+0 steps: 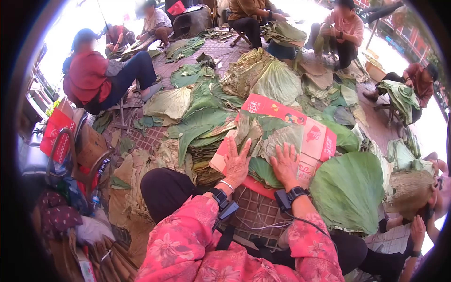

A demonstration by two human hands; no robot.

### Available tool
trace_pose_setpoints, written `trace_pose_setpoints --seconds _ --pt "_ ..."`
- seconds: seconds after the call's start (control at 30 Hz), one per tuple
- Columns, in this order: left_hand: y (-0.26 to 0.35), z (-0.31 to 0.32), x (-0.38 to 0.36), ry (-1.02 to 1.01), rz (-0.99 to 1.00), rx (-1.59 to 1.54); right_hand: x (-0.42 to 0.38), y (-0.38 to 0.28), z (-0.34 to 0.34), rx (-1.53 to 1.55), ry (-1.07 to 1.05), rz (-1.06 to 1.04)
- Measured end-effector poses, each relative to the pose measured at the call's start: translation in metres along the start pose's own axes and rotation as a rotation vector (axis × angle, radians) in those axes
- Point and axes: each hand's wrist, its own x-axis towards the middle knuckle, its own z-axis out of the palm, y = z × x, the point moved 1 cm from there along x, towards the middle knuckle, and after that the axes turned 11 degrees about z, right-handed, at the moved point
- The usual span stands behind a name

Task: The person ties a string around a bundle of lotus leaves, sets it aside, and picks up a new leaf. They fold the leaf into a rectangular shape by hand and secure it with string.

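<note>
Both of my hands lie palm down on a small stack of dried lotus leaves (pixel 283 135). My left hand (pixel 237 163) has its fingers spread at the left side of the stack. On the right side, my right hand (pixel 285 163) presses with its fingers apart. Beneath the leaves is a flattened red and tan cardboard box (pixel 322 139) with printed white characters. A greener leaf piece (pixel 264 172) shows between my wrists, at the near side of the stack. Beside my right forearm rests a large green lotus leaf (pixel 348 191).
Piles of leaves (pixel 202 117) and a big pale folded bundle (pixel 277 82) cover the paving ahead. Several people sit around, including a person in red (pixel 89 75) at the left. A chair with bags (pixel 77 155) stands at my left. Another person's hand (pixel 417 230) is at the right.
</note>
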Motion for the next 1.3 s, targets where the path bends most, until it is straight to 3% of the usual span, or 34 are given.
trace_pose_setpoints --seconds 0.1,0.23,0.47,0.6,0.7,0.9,1.0,1.1,1.2,1.23,1.3 --pt "-0.017 0.007 -0.002 0.058 -0.097 -0.188 0.0 0.001 0.001 -0.009 -0.001 -0.002" --pt "-0.035 0.008 0.004 0.037 -0.308 -0.139 0.001 0.001 0.001 -0.013 0.001 -0.002" --pt "-0.05 -0.021 0.023 -0.191 -0.781 -0.262 0.001 0.001 0.002 -0.018 -0.02 0.003" --pt "-0.075 0.018 0.01 0.356 -0.463 -0.302 0.001 0.001 0.002 -0.016 -0.018 0.007" --pt "-0.061 0.002 0.019 0.31 -0.592 -0.345 0.001 0.001 0.002 -0.013 -0.03 0.012" --pt "-0.08 0.015 0.029 0.478 -0.379 -0.353 0.001 0.001 0.002 -0.012 -0.026 0.015" --pt "-0.074 0.017 0.031 0.526 -0.489 -0.364 0.001 0.001 0.001 -0.01 -0.024 0.009" --pt "-0.076 0.008 0.036 0.497 -0.877 -0.723 0.001 0.001 0.001 -0.007 -0.016 0.003" --pt "-0.128 0.022 0.028 0.276 -0.957 -1.547 0.0 0.001 0.0 0.009 -0.003 -0.001" --pt "-0.129 0.019 0.027 0.245 -1.008 -1.52 0.0 0.0 0.0 0.017 0.002 -0.002" --pt "-0.128 0.015 0.025 0.298 -0.914 -1.496 0.001 0.0 0.0 0.011 0.009 -0.001"
